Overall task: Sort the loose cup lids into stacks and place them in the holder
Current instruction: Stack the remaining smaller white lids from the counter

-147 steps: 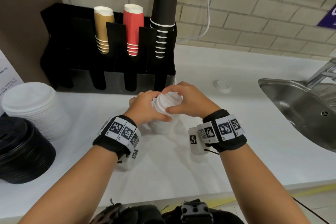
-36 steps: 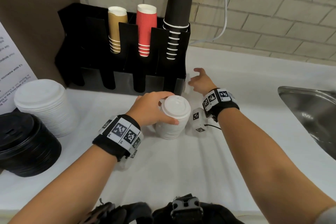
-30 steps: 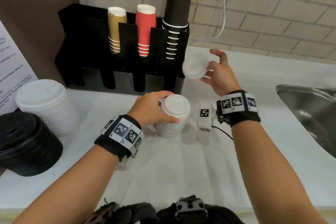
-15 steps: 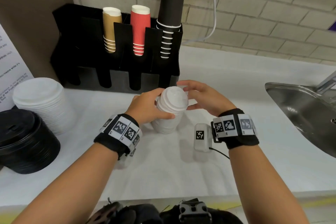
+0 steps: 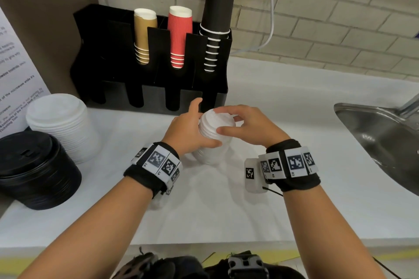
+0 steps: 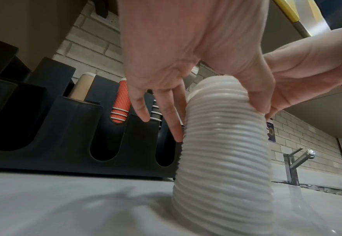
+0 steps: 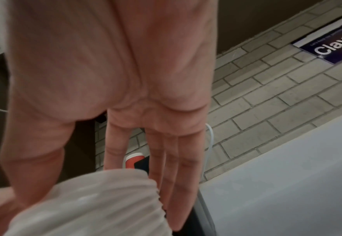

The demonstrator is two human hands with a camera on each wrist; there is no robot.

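Stack of white lids upright on counter, clasped between left hand and right hand grips.

Beyond the grip: brown, red & black cup stacks upright; steel sink w/ tap well right; white cable on brick wall.
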